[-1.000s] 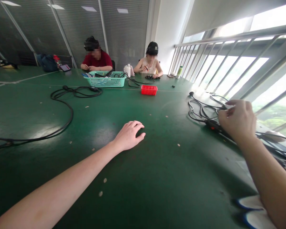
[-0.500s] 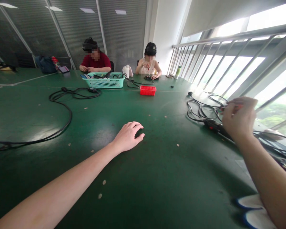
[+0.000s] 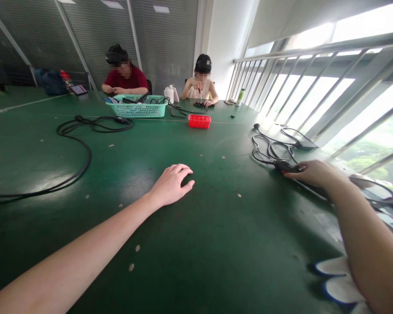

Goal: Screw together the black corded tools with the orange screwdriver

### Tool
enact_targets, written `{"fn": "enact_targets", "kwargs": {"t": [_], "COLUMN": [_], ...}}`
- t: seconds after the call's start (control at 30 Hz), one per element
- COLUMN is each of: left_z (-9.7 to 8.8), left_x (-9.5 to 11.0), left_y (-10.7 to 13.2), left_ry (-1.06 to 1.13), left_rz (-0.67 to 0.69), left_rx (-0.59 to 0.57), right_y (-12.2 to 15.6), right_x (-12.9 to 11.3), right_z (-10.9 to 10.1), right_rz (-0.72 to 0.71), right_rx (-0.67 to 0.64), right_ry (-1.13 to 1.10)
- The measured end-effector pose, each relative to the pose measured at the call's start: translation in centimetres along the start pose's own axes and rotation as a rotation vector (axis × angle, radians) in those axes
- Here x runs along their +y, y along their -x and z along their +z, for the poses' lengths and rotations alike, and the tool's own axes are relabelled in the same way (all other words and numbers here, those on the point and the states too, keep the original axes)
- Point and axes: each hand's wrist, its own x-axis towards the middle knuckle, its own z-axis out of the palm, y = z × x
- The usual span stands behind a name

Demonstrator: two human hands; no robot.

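Arms [image 3: 85, 257] outstretched, left hand [image 3: 170, 186] cupped, right wrist [image 3: 334, 182] bent

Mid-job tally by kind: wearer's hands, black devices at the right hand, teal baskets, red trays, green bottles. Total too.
Wearer's hands: 2 (left hand, right hand)
Black device at the right hand: 1
Teal basket: 1
Red tray: 1
Green bottle: 1
Total: 6

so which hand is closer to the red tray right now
Left. The left hand is on the near side of the red tray and a little to its left; the right hand is well off to its right, at the black device.
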Motion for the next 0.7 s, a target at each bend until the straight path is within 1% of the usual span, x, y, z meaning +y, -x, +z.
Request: {"fn": "enact_targets", "kwargs": {"t": [0.07,0.17,0.33,0.5,0.6,0.7], "left_z": [0.0,-0.2,-0.2,-0.2,-0.1,0.0], "left_x": [0.0,0.0,0.1,0.2,0.2,0.1], "left_y": [0.0,0.0,0.0,0.0,0.0,0.1], "left_ry": [0.003,0.012,0.028,0.014,0.006,0.004], "left_rz": [0.000,-0.007,-0.006,-0.015,-0.015,-0.004], "left_rx": [-0.003,-0.008,-0.001,-0.013,-0.009,0.000], "right_y": [-0.2,0.0,0.2,0.3,0.4,0.4], "right_x": [0.3,0.0,-0.4,-0.6,-0.9,-1.0], "right_z": [0.2,-0.3,-0.9,-1.2,-1.5,-1.8], "right_rz": [0.018,0.021,0.011,0.011,0.017,0.015], "right_rx": [-0.078,-0.103,-0.078,-0.073,-0.101,-0.167], "right_ry": [0.007,0.006,0.051,0.013,0.017,-0.007]}}
